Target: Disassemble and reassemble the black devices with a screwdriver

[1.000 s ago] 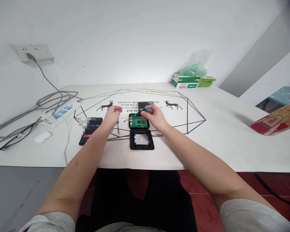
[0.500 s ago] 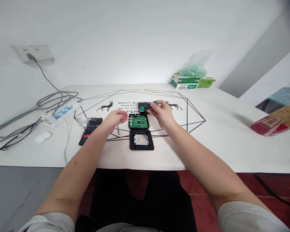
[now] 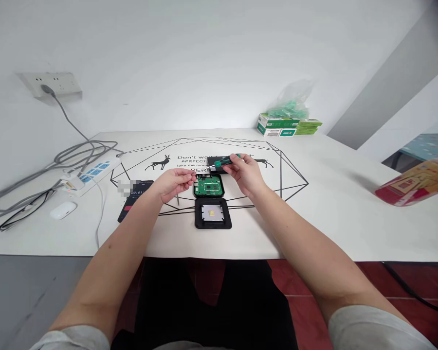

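My right hand [image 3: 244,172] grips a screwdriver with a green and black handle [image 3: 224,161]; its shaft points left toward my left hand. My left hand [image 3: 177,183] is pinched near the screwdriver's tip, and what its fingertips hold, if anything, is too small to make out. Below and between the hands lies a green circuit board [image 3: 209,185] seated in a black case. Nearer to me is the black cover [image 3: 213,214], with a silvery plate and a yellowish square on it. A black box-like piece [image 3: 213,164] lies behind the screwdriver, partly hidden.
A phone [image 3: 133,197] lies left of my left forearm. Farther left are a power strip [image 3: 95,172] with grey cables, glasses [image 3: 25,209] and a white earbud-like case [image 3: 63,210]. Green and white boxes [image 3: 281,124] stand at the back. A red and yellow package [image 3: 412,184] is at right.
The screwdriver has turned so its shaft now shows, pointing to my left hand. My left fingers have drawn together into a pinch near its tip.
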Available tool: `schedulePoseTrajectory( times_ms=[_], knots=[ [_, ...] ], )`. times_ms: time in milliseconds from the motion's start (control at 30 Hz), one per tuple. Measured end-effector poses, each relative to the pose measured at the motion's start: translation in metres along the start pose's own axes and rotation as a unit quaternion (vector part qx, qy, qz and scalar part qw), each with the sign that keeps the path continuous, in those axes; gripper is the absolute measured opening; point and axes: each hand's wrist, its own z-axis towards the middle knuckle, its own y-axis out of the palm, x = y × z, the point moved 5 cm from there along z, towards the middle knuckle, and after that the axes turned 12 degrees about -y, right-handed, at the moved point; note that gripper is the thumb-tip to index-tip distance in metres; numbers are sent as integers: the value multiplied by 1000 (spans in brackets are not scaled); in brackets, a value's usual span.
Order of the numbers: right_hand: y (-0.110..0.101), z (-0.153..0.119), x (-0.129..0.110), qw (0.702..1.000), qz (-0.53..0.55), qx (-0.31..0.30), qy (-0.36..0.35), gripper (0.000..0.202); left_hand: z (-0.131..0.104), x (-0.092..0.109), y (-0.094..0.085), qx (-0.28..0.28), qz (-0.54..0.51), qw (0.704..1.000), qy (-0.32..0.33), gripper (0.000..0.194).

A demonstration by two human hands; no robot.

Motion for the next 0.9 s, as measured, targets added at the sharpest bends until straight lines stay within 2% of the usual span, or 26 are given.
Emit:
schedulePoseTrajectory(
  times_ms=[433, 700, 800, 900],
  knots=[
    [-3, 5, -7, 995, -62, -59, -60, 61, -3, -1, 2, 16, 40, 999, -23, 5],
    [-2, 7, -5, 987, -79, -98, -100, 59, 3, -7, -1, -17, 95, 995, -17, 18],
    [0, 5, -6, 979, -85, -130, -129, 64, 0, -8, 4, -51, 160, 986, -12, 25],
    [7, -2, -11, 965, -102, -174, -169, 68, -5, -9, 13, -89, 257, 962, 7, 33]
  ],
)
